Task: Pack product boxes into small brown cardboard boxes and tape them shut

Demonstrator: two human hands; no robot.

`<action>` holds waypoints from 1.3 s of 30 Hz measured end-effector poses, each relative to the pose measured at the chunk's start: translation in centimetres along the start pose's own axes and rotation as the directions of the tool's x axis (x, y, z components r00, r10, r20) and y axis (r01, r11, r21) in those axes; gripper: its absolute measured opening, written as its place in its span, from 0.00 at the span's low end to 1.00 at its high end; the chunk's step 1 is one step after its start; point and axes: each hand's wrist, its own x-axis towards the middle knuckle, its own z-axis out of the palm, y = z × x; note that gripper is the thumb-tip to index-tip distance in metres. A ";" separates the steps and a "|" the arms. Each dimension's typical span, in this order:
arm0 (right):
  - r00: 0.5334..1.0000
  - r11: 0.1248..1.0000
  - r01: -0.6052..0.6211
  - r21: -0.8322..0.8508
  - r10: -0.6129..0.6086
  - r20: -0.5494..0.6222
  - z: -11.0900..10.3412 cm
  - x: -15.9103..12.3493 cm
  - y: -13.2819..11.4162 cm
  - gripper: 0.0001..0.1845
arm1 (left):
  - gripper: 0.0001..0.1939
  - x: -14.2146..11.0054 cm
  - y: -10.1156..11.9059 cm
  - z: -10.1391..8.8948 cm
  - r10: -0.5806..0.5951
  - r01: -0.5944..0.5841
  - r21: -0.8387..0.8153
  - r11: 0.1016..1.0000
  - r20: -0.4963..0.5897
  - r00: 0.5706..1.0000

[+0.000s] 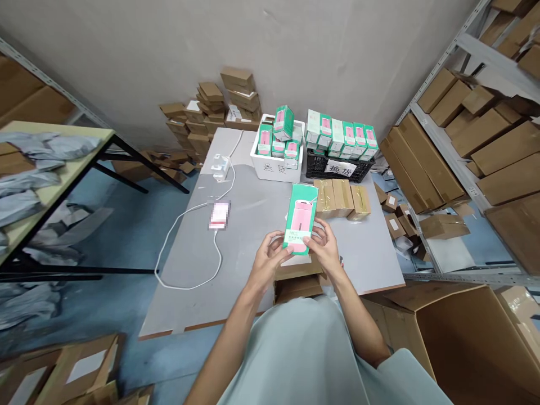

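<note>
"Position of the green-and-pink box [301, 216]?"

"Up between both hands, over the near side of the grey table [253, 225]."

"Which hand is nearer?"

"Neither; both grasp it. The left hand [271, 251] has the lower left corner, the right hand [324, 246] the lower right edge, each thumb on the front."

"Long axis?"

"Away from the body, far end tipped slightly right, so most of its length juts past the grip."

"And around it?"

"Just below, an open cardboard box [297, 288]. Farther off, taped brown cartons [335, 197], then a white bin [276, 173] and a black crate [316, 165], both loaded with similar boxes [265, 140]."

"What's hard to make out?"

"The held box's back, and the fingers behind it. Pale clothing [301, 337] cuts off part of the open cardboard box; I can't tell what's inside. A small dark object [341, 260] by the right wrist is mostly hidden, and a pixelated patch [219, 216] by the white cable [185, 288] is unreadable."
</note>
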 end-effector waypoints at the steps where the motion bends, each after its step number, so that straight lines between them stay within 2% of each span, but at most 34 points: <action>1: 1.000 1.000 -0.007 0.010 0.007 0.006 -0.2 0.0 0.2 0.50 | 0.37 0.0 -0.1 0.0 -0.004 0.003 -0.012 1.000 -0.012 1.000; 9: 0.998 0.998 0.057 -0.033 -0.057 0.010 -0.1 0.3 -0.2 0.46 | 0.40 0.4 -1.2 1.1 0.101 -0.103 -0.004 0.995 -0.128 0.987; 14: 0.991 0.985 0.119 -0.126 -0.125 -0.045 1.0 -0.3 -1.4 0.39 | 0.38 1.3 -1.4 2.1 0.249 -0.226 0.122 0.967 -0.228 0.941; 19: 0.985 0.963 0.111 -0.246 -0.139 -0.100 2.0 -0.5 -1.9 0.47 | 0.35 0.8 -1.4 3.5 0.334 -0.294 0.204 0.934 -0.204 0.920; 23: 0.983 0.982 0.142 -0.123 -0.154 -0.100 1.2 0.4 -1.8 0.45 | 0.33 -0.1 -0.6 3.3 0.299 -0.283 0.137 0.949 -0.121 0.946; 27: 0.999 0.998 0.034 0.051 -0.035 0.012 -0.1 0.7 -1.6 0.46 | 0.37 0.1 0.4 2.1 0.115 -0.120 -0.036 0.992 -0.105 0.988; 30: 0.999 0.996 0.000 0.085 -0.003 0.039 -0.3 0.4 -1.2 0.47 | 0.41 0.4 0.7 1.5 0.007 -0.013 -0.094 0.995 -0.071 0.997; 35: 0.998 0.999 0.000 0.047 -0.003 0.065 -0.4 0.4 -0.4 0.49 | 0.40 0.3 0.1 1.4 0.006 -0.012 -0.103 0.995 -0.058 0.998; 39: 0.997 0.997 0.066 -0.050 -0.064 0.046 -0.5 0.3 -0.6 0.44 | 0.39 0.3 -0.7 1.5 0.075 -0.087 -0.076 0.993 -0.153 0.985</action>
